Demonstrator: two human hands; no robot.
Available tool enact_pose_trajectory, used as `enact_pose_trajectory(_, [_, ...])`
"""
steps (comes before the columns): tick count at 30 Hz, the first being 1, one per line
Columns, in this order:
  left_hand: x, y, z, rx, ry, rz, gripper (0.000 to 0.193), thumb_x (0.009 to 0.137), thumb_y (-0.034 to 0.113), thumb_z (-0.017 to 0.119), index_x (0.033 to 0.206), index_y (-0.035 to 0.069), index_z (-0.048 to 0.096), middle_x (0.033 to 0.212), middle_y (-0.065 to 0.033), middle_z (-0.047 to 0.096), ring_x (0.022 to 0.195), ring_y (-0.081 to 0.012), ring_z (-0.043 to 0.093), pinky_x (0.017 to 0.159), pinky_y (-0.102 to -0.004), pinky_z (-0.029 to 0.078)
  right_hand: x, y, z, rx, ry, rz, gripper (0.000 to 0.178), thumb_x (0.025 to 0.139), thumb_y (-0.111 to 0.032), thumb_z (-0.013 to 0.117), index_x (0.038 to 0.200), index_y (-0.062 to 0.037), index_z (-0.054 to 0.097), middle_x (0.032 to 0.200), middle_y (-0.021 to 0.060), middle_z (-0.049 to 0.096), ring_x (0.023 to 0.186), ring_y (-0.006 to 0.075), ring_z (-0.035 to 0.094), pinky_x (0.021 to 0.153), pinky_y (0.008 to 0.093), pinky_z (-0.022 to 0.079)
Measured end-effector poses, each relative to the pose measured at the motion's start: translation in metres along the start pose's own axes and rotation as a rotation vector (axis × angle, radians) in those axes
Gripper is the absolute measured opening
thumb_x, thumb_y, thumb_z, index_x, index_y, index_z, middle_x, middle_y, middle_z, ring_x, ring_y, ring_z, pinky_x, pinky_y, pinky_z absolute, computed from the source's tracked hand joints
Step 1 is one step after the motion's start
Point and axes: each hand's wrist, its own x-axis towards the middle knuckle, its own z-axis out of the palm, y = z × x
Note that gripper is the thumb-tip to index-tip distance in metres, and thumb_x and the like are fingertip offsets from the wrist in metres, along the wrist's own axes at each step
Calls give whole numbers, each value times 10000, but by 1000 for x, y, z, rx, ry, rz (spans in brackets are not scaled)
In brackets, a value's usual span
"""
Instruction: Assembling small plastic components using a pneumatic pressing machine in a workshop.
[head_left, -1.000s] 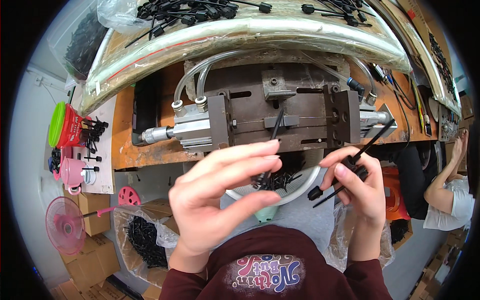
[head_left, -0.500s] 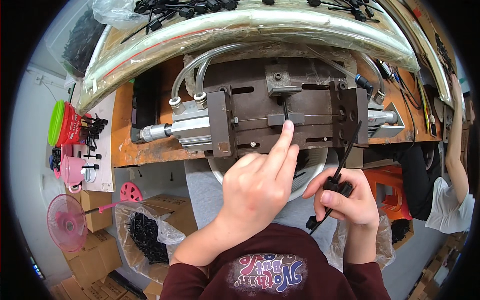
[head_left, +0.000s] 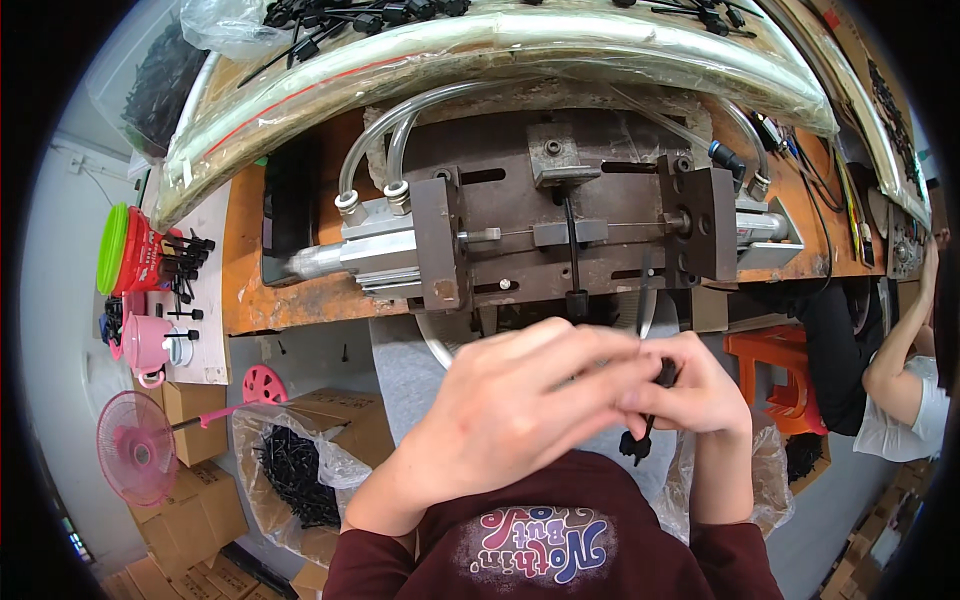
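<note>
1. Clamping black knobbed rods in the curled fingers of the right hand.
2. Reaching across with the left hand, with bent, blurred fingers meeting the right fingertips; cannot tell any grip there.
3. Lying apart from both, as a single black rod, across the grey block of the metal fixture, knob end nearest the body.
4. Beyond, heaped on the plastic-edged tray: more rods.

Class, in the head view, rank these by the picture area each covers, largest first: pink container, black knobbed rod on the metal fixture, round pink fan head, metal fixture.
1. Metal fixture
2. Pink fan head
3. Pink container
4. Black knobbed rod, long but thin

Distances differ, so true sizes may not follow this order.
</note>
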Motion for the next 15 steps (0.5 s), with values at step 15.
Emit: enact_pose_trajectory(15, [-7, -13, 9, 310, 220, -82, 307, 626, 8, 782, 923, 23, 704, 1096, -113, 680, 808, -221, 664, 672, -315, 532, -1, 2, -3, 269, 137, -165, 114, 807, 13, 710, 863, 46, 617, 751, 125, 655, 494, 91, 557, 437, 203, 420])
